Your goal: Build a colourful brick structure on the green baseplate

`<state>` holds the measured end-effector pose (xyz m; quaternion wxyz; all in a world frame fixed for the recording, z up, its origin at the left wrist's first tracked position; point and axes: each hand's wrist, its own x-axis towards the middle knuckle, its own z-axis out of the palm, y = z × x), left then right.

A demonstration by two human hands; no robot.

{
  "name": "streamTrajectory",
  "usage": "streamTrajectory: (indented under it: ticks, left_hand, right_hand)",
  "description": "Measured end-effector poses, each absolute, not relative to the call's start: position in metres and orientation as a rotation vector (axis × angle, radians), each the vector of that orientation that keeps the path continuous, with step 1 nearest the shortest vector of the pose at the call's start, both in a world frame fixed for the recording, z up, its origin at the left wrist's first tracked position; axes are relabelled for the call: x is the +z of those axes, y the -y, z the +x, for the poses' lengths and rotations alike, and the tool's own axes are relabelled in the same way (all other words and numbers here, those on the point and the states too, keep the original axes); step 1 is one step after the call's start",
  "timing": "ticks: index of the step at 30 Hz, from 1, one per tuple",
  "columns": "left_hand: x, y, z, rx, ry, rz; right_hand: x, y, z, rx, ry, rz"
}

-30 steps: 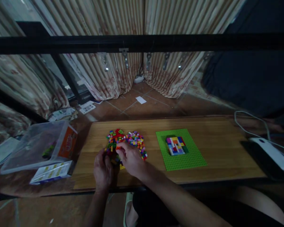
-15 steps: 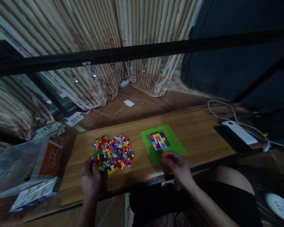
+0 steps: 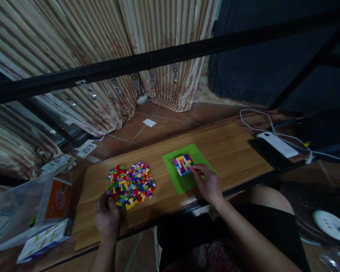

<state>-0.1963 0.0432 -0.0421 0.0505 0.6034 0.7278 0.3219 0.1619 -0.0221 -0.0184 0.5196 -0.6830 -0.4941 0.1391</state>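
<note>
My right hand [image 3: 207,183] reaches over the right side of a small block build [image 3: 183,164] made of white, yellow, red, blue and other coloured bricks. Its thumb and fingertips pinch a small orange brick [image 3: 193,166], mostly hidden, at the build's edge. Under the build lies a green baseplate [image 3: 184,186]. At the left, my left hand [image 3: 107,213] rests on the table beside a pile of loose toy bricks [image 3: 133,183]. Its fingers are loosely bent, with the thumb apart from them, and nothing shows in its grasp.
The wooden table [image 3: 231,151] has a black bar across its far side [image 3: 158,56]. A clear plastic bin [image 3: 19,211] and a flat box [image 3: 45,238] stand at the left. On the right are a white power strip [image 3: 277,144] and a cable [image 3: 272,122].
My right hand has moved forward with the orange brick, from the baseplate's near edge to the block build. My left hand stays by the pile. The view has shifted slightly.
</note>
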Motion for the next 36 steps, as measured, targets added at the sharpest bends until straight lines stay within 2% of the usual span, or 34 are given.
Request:
streamTrajectory:
  ticks: [7,22,30,36]
  left_hand:
    - [-0.041,-0.043,-0.195,1.017,-2.211,1.84]
    - [-0.042,-0.043,-0.196,0.981,-2.23,1.811]
    - [-0.042,-0.043,-0.195,1.005,-2.208,1.844]
    - [-0.043,-0.044,-0.196,1.005,-2.21,1.835]
  right_hand:
    - [-0.026,0.017,0.159,0.1,1.303,-1.69]
    - [-0.045,0.003,0.154,-0.103,1.251,-1.815]
    - [-0.044,0.003,0.155,-0.061,1.193,-1.779]
    - [-0.039,0.001,0.16,0.093,1.022,-1.735]
